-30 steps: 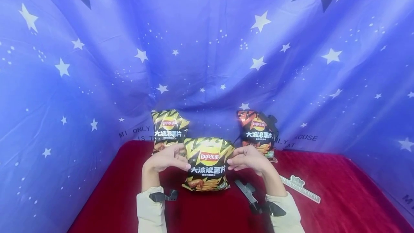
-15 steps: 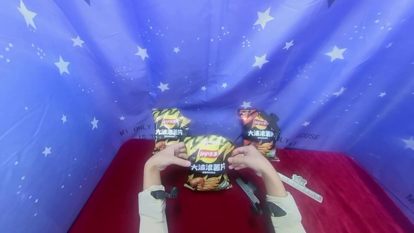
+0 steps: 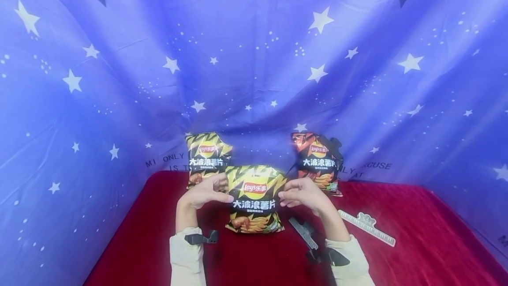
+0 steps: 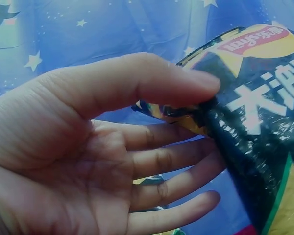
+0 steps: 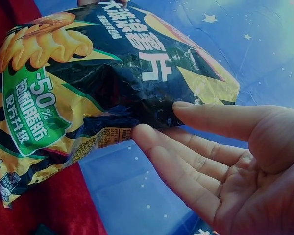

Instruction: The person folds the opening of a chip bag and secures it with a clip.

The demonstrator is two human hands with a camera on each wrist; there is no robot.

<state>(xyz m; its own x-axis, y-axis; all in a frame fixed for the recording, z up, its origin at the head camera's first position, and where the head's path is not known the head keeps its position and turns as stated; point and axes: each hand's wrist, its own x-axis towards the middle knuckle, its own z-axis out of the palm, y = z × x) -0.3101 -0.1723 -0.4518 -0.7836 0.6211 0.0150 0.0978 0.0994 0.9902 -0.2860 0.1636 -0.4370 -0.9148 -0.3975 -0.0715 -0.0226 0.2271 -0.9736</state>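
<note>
A yellow and black bag of potato chips point(image 3: 254, 215) stands upright between my hands, its printed front toward me. My left hand point(image 3: 204, 194) pinches its left side, thumb point(image 4: 186, 84) on the front and fingers reaching behind the edge. On the opposite side my right hand point(image 3: 303, 195) does the same; in the right wrist view its thumb point(image 5: 220, 117) presses the front while the index and middle fingertips sit at the back edge. Below the right hand a black sealing clip point(image 3: 303, 233) lies on the red cloth point(image 3: 254, 264).
Behind, at the left, stands another yellow chip bag point(image 3: 206, 156), partly covered by the left hand. A red chip bag point(image 3: 315, 162) with a black clip point(image 3: 335, 144) on its top corner stands back right. A white clip point(image 3: 369, 228) lies to the right. Starry blue fabric point(image 3: 254, 56) hangs behind.
</note>
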